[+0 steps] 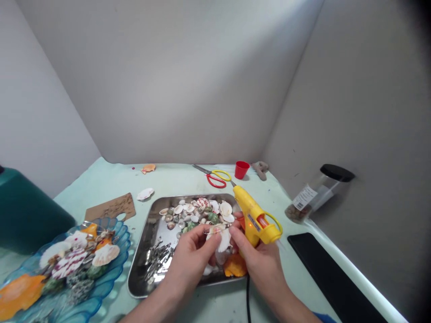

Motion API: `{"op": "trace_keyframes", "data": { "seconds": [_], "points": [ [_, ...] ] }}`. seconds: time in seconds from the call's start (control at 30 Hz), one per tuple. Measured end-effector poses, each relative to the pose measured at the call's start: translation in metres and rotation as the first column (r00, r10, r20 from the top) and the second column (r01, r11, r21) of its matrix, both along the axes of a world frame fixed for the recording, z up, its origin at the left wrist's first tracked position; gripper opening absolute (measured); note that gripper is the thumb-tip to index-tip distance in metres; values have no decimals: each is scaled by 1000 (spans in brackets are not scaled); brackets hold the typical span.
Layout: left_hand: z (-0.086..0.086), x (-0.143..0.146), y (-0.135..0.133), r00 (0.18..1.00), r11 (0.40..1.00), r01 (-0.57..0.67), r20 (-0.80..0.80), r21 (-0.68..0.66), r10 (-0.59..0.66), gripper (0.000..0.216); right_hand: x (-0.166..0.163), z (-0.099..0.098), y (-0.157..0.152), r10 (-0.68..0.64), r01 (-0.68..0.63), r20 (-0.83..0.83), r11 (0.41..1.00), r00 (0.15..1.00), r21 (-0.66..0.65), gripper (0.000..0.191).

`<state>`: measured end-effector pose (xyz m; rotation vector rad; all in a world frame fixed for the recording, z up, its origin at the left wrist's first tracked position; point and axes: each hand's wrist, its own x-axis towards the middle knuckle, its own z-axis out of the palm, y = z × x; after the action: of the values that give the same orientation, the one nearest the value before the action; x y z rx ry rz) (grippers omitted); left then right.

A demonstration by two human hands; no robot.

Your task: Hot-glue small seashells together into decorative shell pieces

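My left hand (191, 256) is closed on a white scallop shell (222, 240) with a thin metal clip across its top, held over the near part of a steel tray (148, 264). My right hand (261, 260) grips a yellow hot glue gun (255, 216) whose nozzle points away toward the back; its fingertips also touch the shell. The tray holds several small shells (197, 211) at its far end and a heap of metal clips (157, 259) at the near left. An orange shell (235, 267) lies in the tray under my hands.
A blue glass dish (114, 264) with large shells sits at the left, a brown cut-out board (111, 207) behind it. Red and yellow scissors (217, 176), a red cup (241, 169), a tilted jar with black lid (316, 193) and a black slab (330, 278) lie right.
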<state>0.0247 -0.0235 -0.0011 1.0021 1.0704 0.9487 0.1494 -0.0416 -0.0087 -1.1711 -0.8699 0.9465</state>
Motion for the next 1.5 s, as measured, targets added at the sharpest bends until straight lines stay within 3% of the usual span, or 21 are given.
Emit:
{"op": "trace_keyframes", "data": {
  "seconds": [0.2, 0.5, 0.9, 1.17, 1.5],
  "points": [
    [1, -2, 0, 998, 998, 59, 18, 10, -59, 28, -1, 3, -1, -28, 29, 39, 999, 999, -20, 36],
    [-2, -2, -2, 978, 983, 183, 97, 8, -182, 31, 1, -3, -3, 41, -41, 9, 999, 999, -25, 37],
    [-6, -3, -3, 968, 977, 210, 132, 29, -212, 29, 3, -9, -3, 59, -58, 13, 998, 998, -31, 35],
    [-5, -5, -3, 970, 971, 229, 63, 66, -234, 25, 1, -11, -4, 82, -84, -44, 996, 996, -38, 32],
    [-5, -5, -5, 985, 973, 174, -32, 150, -172, 27, 3, -11, -8, 72, -72, 111, 997, 991, -6, 29]
  ]
}}
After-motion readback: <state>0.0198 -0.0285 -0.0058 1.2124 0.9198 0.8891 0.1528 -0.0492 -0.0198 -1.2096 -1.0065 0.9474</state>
